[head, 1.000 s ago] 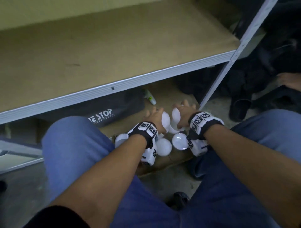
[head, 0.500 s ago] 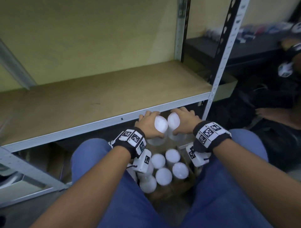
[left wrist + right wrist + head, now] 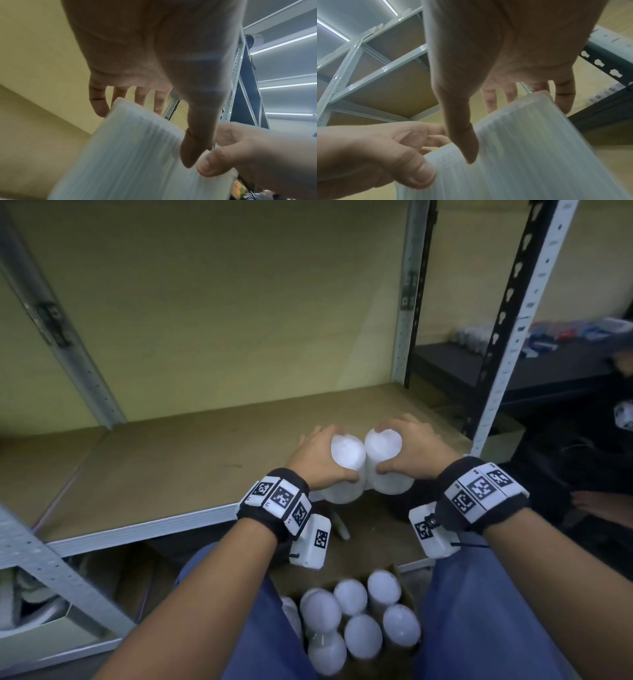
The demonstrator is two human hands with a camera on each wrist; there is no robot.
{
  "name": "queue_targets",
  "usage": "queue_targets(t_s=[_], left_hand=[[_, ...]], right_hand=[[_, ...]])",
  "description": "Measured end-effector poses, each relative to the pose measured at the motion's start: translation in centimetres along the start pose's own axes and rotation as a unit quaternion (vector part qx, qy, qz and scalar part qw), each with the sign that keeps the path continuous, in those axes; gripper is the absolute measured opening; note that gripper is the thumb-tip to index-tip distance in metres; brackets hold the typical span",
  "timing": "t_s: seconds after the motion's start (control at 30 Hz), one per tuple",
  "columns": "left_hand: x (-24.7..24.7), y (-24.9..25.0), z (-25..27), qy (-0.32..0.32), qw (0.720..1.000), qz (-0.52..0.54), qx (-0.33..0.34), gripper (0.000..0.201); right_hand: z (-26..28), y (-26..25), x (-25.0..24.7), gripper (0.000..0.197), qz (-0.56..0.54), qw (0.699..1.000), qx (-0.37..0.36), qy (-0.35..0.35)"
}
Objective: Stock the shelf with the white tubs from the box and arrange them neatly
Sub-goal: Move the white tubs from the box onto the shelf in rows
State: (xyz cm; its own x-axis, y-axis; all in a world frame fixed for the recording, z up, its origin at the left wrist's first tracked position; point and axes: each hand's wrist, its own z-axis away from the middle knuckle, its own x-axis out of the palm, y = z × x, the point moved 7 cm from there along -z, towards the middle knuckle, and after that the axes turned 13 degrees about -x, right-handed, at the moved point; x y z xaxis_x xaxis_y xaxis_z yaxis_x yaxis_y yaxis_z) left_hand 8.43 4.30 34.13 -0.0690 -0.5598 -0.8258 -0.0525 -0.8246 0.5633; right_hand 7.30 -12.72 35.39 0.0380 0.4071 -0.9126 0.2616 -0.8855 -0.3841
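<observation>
Gripping one white tub each, the left hand [image 3: 317,462] and right hand [image 3: 416,451] carry their loads side by side just above the front part of the shelf [image 3: 178,474]. Left tub [image 3: 344,470]: fingers behind, thumb in front, near the top. Right tub [image 3: 385,462]: same grasp, mirrored. The two tubs touch along their sides; both tilt slightly, bases toward the person. Wrist views confirm ribbed, translucent walls and thumbs pressed on them.

Step judged: transfer from box [image 3: 407,587] to shelf, placement not yet done; no tubs stand on the board. The box, between the knees below, holds at least seven more.

Next move likely calls for levelling both tubs, setting the bases flat on the board, deep enough to leave room for further rows, then letting go without knocking the pair.
</observation>
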Motion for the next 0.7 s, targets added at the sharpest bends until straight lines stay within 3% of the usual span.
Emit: queue_targets(t_s=[0.37,0.7], left_hand=[[-0.8,-2.5,-5.2,0.002,0.998,0.009,-0.062,0.068],[1.0,-4.1,-6.2,-0.016,0.997,-0.023,-0.067,0.066]], right_hand=[[-6.4,0.1,2.5,0.072,-0.043,0.999,-0.006,-0.002],[-7.0,1.0,4.9,0.064,-0.025,1.0,-0.01,-0.008]])
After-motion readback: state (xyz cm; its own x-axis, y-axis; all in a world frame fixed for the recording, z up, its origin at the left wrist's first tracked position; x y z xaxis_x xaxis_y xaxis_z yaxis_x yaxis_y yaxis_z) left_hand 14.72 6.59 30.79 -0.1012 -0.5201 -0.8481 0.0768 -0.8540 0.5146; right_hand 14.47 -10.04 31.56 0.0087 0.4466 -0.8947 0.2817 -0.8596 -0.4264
